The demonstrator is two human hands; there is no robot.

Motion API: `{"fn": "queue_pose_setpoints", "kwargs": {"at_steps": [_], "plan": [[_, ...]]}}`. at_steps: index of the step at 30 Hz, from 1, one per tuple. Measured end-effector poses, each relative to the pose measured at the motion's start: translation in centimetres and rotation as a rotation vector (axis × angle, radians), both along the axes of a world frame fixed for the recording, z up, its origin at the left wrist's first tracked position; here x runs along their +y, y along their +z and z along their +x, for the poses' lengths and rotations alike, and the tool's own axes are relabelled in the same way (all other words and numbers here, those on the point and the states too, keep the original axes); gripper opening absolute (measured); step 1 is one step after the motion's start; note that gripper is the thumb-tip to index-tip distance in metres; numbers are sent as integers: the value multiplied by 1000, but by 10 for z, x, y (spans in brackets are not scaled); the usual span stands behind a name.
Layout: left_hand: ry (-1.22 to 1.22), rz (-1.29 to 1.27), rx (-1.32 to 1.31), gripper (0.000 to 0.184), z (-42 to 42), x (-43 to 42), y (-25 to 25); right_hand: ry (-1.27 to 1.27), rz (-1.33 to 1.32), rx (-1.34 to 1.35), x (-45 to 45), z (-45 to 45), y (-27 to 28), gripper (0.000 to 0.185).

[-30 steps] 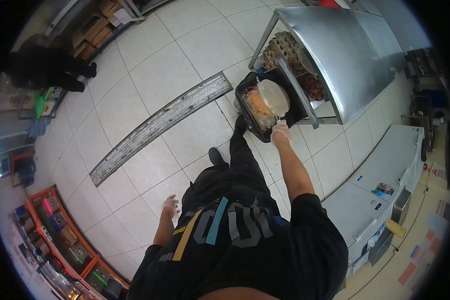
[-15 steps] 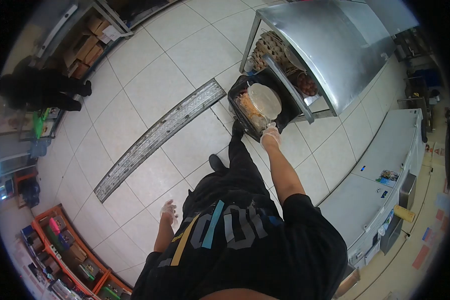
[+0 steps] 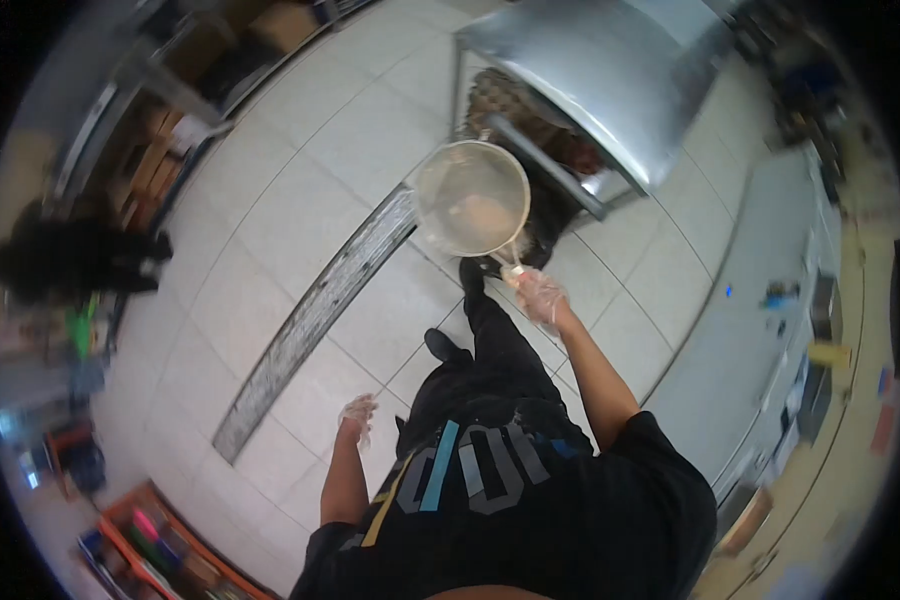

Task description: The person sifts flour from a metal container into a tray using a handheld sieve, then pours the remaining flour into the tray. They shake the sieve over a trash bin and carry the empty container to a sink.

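Observation:
My right hand (image 3: 542, 298), in a clear plastic glove, is closed round the handle of a round mesh strainer (image 3: 472, 198). The strainer is held up in front of a black bin (image 3: 545, 235) and hides much of it; a pale orange patch shows through the mesh. My left hand (image 3: 358, 417), also gloved, hangs by my left side over the tiled floor. Its fingers are loosely bent and apart, and it holds nothing.
A steel table (image 3: 600, 75) stands beyond the bin, with egg trays (image 3: 505, 100) beneath it. A metal drain grate (image 3: 315, 325) crosses the floor. Another person (image 3: 80, 250) is at the left. White chest freezers (image 3: 740, 320) line the right; an orange-framed shelf (image 3: 160, 530) is lower left.
My right hand has raised the strainer from the bin towards me, so its round face now shows in front of the bin. The whole view has shifted, and my left hand stays low.

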State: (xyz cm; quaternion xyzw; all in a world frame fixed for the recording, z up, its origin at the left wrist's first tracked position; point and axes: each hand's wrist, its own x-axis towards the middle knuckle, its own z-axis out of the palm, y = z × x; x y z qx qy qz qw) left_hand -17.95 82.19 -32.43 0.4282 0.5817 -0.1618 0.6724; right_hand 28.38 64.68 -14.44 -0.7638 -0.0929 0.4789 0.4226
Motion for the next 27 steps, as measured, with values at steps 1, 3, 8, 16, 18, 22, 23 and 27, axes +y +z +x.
{"fn": "queue_pose_setpoints", "kwargs": {"at_steps": [1, 3, 8, 16, 18, 22, 23, 27], "plan": [[-127, 17, -39, 43, 3, 12, -22, 22, -28, 62, -3, -14, 36, 34], [-407, 34, 44, 47, 37, 50, -47, -62, 201, 211, -31, -39, 53, 34], [-525, -35, 66, 42, 142, 100, -38, -311, 146, 174, -81, -104, 95, 26], [-1037, -51, -107, 24, 267, 163, -112, -960, 186, 12, -194, -274, -5, 31], [-1084, -142, -229, 24, 304, 122, -89, -971, 37, -313, -219, -343, -37, 35], [-1455, 81, -156, 36, 337, -65, -14, -1063, -564, -575, -263, -457, 24, 39], [-1493, 77, -221, 38, 343, -90, -5, -1146, -653, -573, -251, -472, 38, 38], [-1853, -178, -432, 50, 325, -320, 59, -1460, -984, -624, -291, -557, 43, 25]]}}
